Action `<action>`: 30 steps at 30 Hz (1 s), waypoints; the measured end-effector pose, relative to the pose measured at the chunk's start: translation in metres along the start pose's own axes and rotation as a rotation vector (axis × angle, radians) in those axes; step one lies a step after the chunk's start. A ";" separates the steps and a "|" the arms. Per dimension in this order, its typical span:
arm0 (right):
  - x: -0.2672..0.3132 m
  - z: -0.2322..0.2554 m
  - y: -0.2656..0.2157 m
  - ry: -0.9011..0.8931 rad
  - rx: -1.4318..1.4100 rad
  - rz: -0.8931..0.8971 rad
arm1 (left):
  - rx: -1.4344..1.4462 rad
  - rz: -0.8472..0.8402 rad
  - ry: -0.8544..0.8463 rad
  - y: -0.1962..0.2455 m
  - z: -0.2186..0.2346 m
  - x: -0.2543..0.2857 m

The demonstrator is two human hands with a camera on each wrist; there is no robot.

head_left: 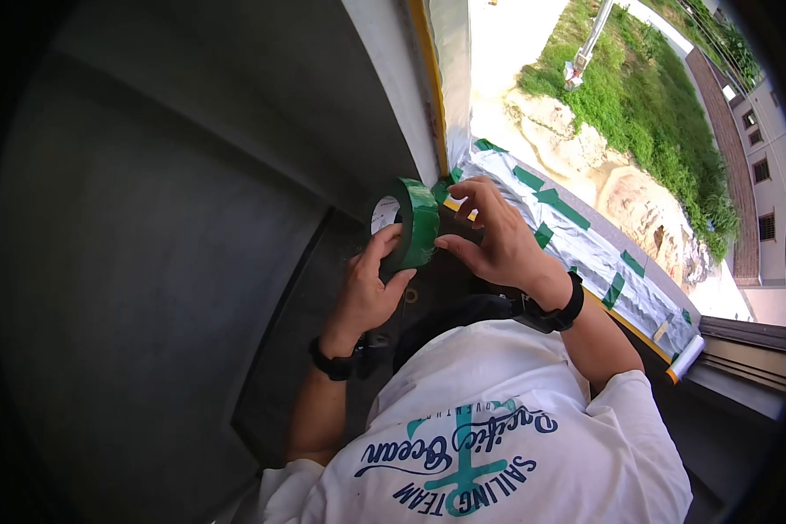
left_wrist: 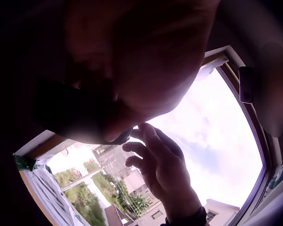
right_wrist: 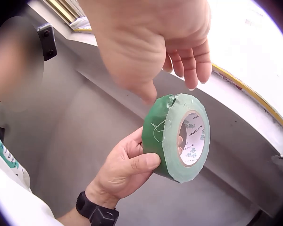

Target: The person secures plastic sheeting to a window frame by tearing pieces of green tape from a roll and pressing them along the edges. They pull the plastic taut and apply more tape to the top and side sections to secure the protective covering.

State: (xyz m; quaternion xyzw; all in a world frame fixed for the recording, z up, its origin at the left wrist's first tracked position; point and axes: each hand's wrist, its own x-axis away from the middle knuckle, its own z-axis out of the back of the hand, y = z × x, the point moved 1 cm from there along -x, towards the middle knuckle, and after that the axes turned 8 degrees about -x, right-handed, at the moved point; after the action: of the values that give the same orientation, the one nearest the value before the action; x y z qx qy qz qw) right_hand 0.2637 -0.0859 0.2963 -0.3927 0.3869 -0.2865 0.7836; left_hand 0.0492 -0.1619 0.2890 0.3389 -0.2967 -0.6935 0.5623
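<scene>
My left hand (head_left: pixel 368 293) grips a wide roll of green tape (head_left: pixel 423 225), with fingers inside its white printed core and the thumb on the outer face. In the right wrist view the tape roll (right_wrist: pixel 153 123) stands on edge; loose white threads lie across its surface, and its top edge is ragged. My right hand (head_left: pixel 502 240) is beside the roll, its thumb tip right at the tape and its other fingers loosely bent, holding nothing. In the left wrist view the roll is a dark shape, with my right hand (left_wrist: pixel 167 172) beyond it.
Silvery sheeting (head_left: pixel 576 249), stuck down with several green tape strips (head_left: pixel 572 210), covers the window sill. A yellow strip (head_left: pixel 435 87) runs along the window frame. A grey wall (head_left: pixel 148 262) stands at the left, and grass (head_left: pixel 646 105) shows outside.
</scene>
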 end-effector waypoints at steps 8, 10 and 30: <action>-0.002 -0.015 0.017 0.106 0.001 0.087 | -0.166 -0.089 -0.040 0.004 0.004 0.000; -0.002 -0.015 0.018 0.070 -0.121 -0.014 | -0.178 -0.069 -0.061 0.002 0.006 0.002; -0.001 -0.015 0.034 -0.208 -0.339 -0.318 | -0.135 -0.037 -0.115 -0.002 0.012 0.016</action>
State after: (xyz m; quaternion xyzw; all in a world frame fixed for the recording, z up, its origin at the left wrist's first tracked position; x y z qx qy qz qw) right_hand 0.2554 -0.0732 0.2627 -0.6015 0.2802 -0.2954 0.6873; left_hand 0.0363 -0.1772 0.2918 0.2654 -0.2745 -0.7406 0.5529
